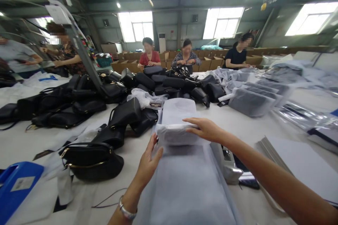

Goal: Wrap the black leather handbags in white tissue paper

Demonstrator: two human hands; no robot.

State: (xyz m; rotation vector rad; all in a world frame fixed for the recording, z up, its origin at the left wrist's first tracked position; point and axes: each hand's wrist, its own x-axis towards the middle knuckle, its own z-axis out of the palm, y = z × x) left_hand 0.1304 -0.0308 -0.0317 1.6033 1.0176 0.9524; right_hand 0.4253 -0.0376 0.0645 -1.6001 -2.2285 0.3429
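In front of me a boxy bundle wrapped in white tissue paper stands on a stack of pale translucent sheets. My right hand lies on its upper right edge, fingers stretched out flat. Beside its lower left corner is my left hand, thumb and fingers apart; whether it touches the paper I cannot tell. A dark label with lettering shows just behind the bundle. What the paper wraps is hidden.
A black handbag and a blue tape dispenser lie to the left. Black bags pile up behind. Wrapped bags and grey card sheets are on the right. Several people work across the table; a metal post rises at left.
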